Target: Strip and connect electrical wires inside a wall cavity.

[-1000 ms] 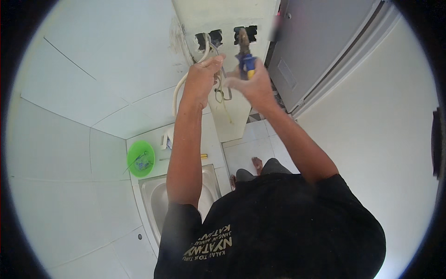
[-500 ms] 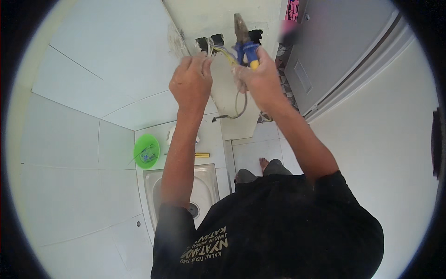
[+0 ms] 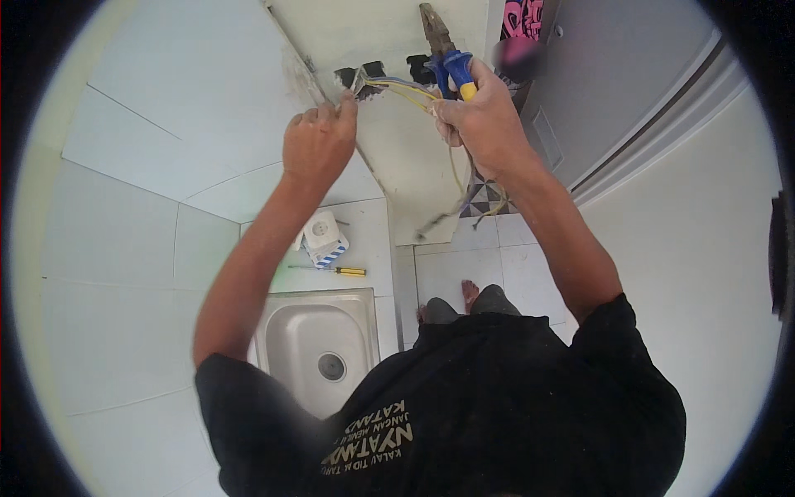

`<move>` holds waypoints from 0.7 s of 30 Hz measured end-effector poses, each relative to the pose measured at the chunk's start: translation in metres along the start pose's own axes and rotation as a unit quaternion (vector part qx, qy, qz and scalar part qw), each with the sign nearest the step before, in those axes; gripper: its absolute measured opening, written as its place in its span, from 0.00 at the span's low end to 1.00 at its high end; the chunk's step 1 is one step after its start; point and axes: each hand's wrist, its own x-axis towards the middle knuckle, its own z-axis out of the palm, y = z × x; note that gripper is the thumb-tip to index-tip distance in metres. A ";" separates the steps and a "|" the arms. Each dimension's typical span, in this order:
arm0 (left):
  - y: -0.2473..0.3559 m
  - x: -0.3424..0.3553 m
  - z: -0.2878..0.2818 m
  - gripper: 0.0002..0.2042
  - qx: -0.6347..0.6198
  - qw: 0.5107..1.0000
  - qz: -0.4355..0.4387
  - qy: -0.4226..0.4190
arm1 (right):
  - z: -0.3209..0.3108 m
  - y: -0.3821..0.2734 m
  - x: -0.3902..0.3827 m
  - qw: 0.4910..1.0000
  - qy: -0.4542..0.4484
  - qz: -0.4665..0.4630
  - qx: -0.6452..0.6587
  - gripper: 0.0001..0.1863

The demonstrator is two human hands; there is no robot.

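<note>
My right hand (image 3: 484, 124) is closed around pliers (image 3: 436, 31) with blue and yellow handles, their dark jaws pointing up. Its thumb and fingers also hold yellow and grey wires (image 3: 406, 85), whose loose ends dangle below the hand. These wires come out of a ragged wall box hole (image 3: 368, 70). My left hand (image 3: 321, 142) is at the lower edge of that hole, fingers curled and the index fingertip against the wires there. Whatever the left fingers pinch is too small to make out. A second dark hole (image 3: 421, 68) lies behind the pliers.
Below left are a steel sink (image 3: 277, 331), a yellow-handled screwdriver (image 3: 351, 272) and a white wall socket (image 3: 321, 229) on a small box. A grey door (image 3: 604, 74) stands at the right. White panels (image 3: 190, 99) line the left.
My left hand has moved left and slightly down. My right hand has moved right with the pliers and wires, stretching the wires. My left forearm now covers the green bowl.
</note>
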 end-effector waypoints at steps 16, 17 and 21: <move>-0.007 0.032 -0.044 0.24 0.044 0.979 0.103 -0.172 | -0.056 0.031 0.004 0.931 -0.040 -0.125 -0.340 0.14; -0.005 0.036 -0.044 0.24 0.042 0.978 0.105 -0.178 | -0.057 0.028 0.005 0.933 -0.037 -0.140 -0.331 0.14; -0.001 0.041 -0.041 0.26 0.103 0.959 0.127 -0.231 | -0.060 -0.003 0.011 0.925 -0.060 -0.178 -0.331 0.09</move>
